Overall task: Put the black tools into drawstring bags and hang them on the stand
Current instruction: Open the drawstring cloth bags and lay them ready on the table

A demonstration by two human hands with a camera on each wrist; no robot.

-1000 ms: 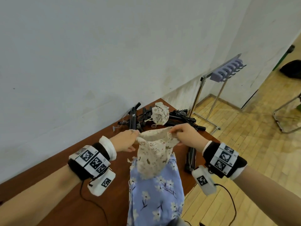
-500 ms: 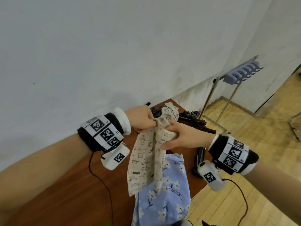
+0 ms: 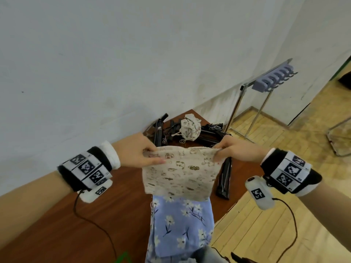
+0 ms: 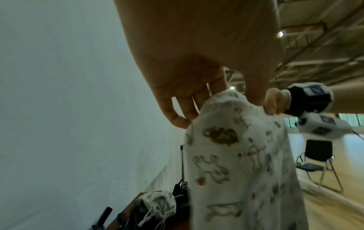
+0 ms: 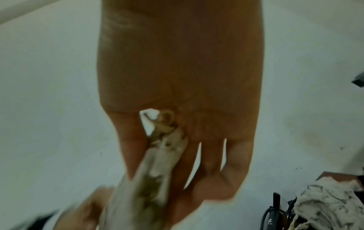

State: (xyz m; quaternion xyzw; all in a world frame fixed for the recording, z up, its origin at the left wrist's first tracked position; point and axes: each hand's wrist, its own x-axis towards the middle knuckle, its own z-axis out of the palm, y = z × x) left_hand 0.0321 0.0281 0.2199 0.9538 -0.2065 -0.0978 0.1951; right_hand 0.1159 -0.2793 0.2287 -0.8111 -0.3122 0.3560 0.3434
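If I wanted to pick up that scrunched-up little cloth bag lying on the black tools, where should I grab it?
Probably by the bunched neck of the crumpled cream printed drawstring bag, where its white cords trail out on the near-left side. Come from above and from the left with a finger-and-thumb grip; the black tools crowd it on the right, and the neck is the narrowest, firmest part.

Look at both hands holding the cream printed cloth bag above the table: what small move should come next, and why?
Probably part the mouth of the cream printed drawstring bag. The left hand and right hand pinch its top corners, stretching it flat and apparently closed, while the black tools lie unbagged on the brown wooden table, one black folded tool just beneath the right hand.
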